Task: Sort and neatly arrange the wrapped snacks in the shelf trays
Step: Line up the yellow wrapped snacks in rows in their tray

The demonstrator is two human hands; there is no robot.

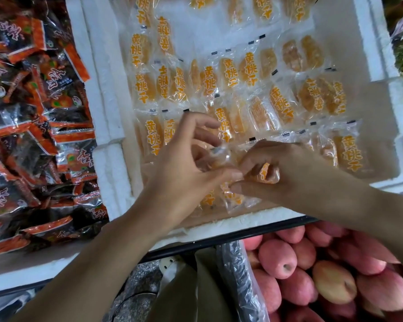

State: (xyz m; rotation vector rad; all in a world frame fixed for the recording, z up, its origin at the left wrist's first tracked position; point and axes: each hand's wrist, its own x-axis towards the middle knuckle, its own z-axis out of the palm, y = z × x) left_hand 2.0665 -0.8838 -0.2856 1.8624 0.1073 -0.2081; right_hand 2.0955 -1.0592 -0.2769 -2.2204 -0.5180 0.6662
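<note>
Seen from above, two bare forearms reach into a white foam tray and meet over its near edge. The left hand comes in from the lower left, palm turned down and to the right. Its index finger is lifted and bent, its other fingers are curled onto crinkled clear wrapping, and its thumb stretches straight towards the other hand. The right hand comes in from the right with its knuckles up. Its fingers are curled closed around an orange-printed wrapper, and its thumb lies underneath, almost touching the left thumb. Together the hands hold a small cluster of packets just above the tray's front. Behind them, yellow peach packets lie flat in rough rows across the tray floor, some overlapping. A neighbouring tray on the left holds a loose heap of dark and orange packets. Pink-red apples are piled below, at the lower right.
</note>
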